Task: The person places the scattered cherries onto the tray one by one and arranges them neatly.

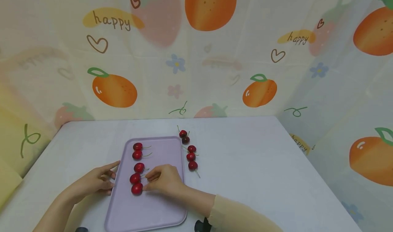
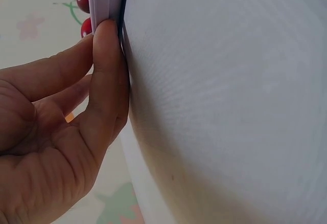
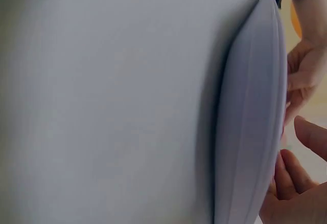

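Observation:
A lilac tray [image 1: 159, 211] lies on the white table. A column of red cherries with green stems runs down it, two at the top and three lower down. My right hand [image 1: 167, 179] is over the tray, its thumb at the right side of the lowest cherry [image 1: 136, 189] and its forefinger beside the stem of the cherry [image 1: 135, 178] above. Thumb and fingers are spread apart in the right wrist view. On the left, my left hand [image 1: 89, 182] has its fingertips against the tray's edge; the left wrist view shows these fingers [image 2: 104, 55] fairly straight at the side wall.
Past the tray's right edge, several cherries [image 1: 191, 156] lie in a loose column on the table [image 1: 261, 177]. The farthest cherry [image 1: 183, 133] stands near the tray's far right corner. A dark object [image 1: 203, 225] shows by my right sleeve. A fruit-printed cloth [image 1: 208, 85] hangs behind the table.

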Demonstrator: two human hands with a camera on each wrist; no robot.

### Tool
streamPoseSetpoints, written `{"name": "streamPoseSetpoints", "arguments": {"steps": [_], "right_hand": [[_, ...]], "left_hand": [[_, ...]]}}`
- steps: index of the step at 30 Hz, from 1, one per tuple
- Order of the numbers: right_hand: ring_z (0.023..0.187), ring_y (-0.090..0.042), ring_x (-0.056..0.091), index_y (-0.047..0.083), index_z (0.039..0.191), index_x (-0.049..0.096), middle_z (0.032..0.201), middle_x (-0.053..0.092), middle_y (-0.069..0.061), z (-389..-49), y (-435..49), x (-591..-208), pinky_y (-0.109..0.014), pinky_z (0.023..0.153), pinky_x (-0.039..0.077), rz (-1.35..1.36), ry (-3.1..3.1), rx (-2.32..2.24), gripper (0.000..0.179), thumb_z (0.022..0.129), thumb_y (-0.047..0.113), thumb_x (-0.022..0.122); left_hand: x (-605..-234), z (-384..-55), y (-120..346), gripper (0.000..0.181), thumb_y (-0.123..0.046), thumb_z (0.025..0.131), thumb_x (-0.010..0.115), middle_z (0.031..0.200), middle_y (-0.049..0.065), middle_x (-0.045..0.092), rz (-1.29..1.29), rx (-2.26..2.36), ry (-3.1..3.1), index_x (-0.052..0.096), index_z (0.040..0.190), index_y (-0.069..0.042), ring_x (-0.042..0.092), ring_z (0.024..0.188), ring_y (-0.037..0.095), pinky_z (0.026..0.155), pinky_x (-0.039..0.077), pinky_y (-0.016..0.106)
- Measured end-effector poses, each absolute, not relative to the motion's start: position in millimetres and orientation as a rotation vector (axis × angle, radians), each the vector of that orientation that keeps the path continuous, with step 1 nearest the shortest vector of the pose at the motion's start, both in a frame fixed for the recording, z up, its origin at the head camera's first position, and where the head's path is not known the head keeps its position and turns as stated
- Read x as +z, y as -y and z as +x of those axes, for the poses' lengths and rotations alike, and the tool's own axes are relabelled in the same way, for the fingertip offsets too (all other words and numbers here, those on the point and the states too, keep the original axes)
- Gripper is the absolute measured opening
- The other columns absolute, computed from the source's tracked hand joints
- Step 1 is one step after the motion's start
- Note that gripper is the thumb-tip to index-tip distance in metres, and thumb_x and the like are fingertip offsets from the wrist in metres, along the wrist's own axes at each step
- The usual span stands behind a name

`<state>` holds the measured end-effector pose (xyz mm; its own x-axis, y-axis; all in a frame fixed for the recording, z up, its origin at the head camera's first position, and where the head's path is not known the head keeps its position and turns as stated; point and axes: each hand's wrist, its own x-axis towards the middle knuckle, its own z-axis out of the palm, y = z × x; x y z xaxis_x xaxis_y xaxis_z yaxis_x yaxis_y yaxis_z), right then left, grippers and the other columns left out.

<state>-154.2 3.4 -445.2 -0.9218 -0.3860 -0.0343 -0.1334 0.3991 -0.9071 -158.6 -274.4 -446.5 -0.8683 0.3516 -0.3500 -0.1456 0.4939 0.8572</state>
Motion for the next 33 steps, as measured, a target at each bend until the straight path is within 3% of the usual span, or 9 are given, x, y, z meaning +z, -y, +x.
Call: {"name": "streamPoseSetpoints", "arguments": {"steps": [33], "right_hand": [[0.083,-0.013,0.073,0.007,0.102,0.077,0.1,0.077,-0.011,-204,-65,-423,-0.019,0.072,0.058,-0.318,-2.51,-1.653,0.03,0.075,0.017,0.084]], "left_hand": [[-447,-159,275,0.08,0.001,0.088,0.059,0.112,0.019,0.047,0.156,1.366,-2.249,0.015,0.154,0.007,0.059,0.08,0.012,0.069,0.06,0.024]]}}
